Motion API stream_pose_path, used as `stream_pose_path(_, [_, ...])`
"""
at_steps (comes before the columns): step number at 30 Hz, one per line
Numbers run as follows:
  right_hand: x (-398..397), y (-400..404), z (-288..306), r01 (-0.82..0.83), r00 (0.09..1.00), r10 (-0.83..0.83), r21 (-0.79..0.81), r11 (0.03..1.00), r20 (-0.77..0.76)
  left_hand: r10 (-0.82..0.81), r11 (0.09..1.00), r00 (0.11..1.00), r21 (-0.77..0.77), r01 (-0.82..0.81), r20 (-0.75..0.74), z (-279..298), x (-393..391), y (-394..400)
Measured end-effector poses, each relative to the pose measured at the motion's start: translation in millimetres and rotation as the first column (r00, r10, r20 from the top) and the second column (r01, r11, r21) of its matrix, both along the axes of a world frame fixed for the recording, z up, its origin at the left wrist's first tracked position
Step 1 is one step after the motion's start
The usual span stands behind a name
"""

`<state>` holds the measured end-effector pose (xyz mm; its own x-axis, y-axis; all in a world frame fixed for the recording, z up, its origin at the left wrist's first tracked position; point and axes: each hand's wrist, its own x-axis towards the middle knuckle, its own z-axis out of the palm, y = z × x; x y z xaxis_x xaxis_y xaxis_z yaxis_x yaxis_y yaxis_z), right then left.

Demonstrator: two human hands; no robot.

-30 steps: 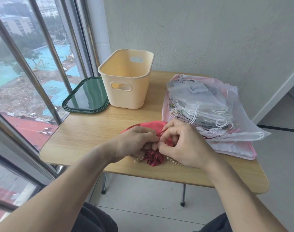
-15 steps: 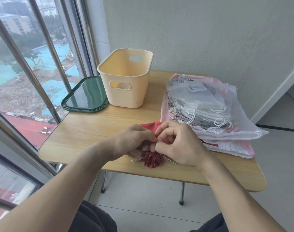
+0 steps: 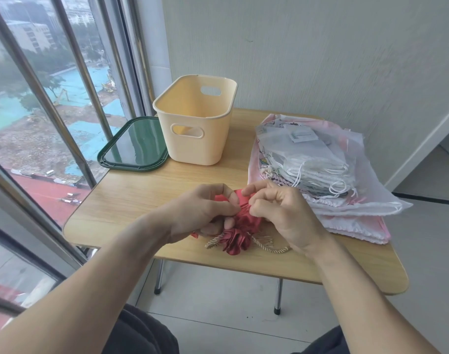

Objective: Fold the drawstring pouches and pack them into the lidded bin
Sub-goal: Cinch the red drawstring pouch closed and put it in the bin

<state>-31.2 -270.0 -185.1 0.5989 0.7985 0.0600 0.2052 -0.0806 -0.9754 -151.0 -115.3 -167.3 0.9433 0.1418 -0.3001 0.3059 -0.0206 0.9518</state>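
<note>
Both hands pinch the red pouch [image 3: 245, 221] at its gathered neck: left hand [image 3: 205, 210] with thumb and forefinger nipped on the cloth, lower fingers curled under it; right hand [image 3: 277, 210] with fingertips nipped on the same gather from the other side. Pouch sits at the near-middle of the table [image 3: 131, 200], ruffled mouth toward the person, beige cord [image 3: 269, 245] trailing loose on the wood below.

Step looks like loosening or flattening the cinched mouth before the fold. To do it well: pull the gather apart evenly, keep the cord out of the crease, flatten the body, then fold.

Around: cream bin [image 3: 195, 123] stands open at the back, nothing visible inside; green lid [image 3: 134, 144] lies flat just left of it. Stack of pale pouches [image 3: 310, 169] is at the right, touching or nearly touching the red one; cannot tell which. Path to the bin looks free; the loose cord could snag.
</note>
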Motion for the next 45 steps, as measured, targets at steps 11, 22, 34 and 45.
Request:
stream_pose_path(11, [-9, 11, -8, 0.029, 0.933, 0.025, 0.144, 0.989, -0.360, -0.173, 0.985, 0.979, 0.003, 0.174, 0.110, -4, 1, 1])
stream_pose_path(22, [-2, 3, -4, 0.000, 0.995, -0.003, 0.028, 1.000, 0.104, 0.135, 0.991, 0.952, -0.027, -0.133, 0.274, -6, 3, -2])
stream_pose_path(34, [-7, 0, -7, 0.037, 0.902, -0.048, 0.034, 0.999, 0.430, -0.024, 0.987, 0.981, 0.160, -0.007, 0.195, -3, 0, -3])
stream_pose_path(45, [-17, 6, -4, 0.148, 0.894, -0.145, 0.026, 0.989, 0.424, 0.031, 0.957, 0.975, 0.275, -0.092, 0.220, -10, 4, 0])
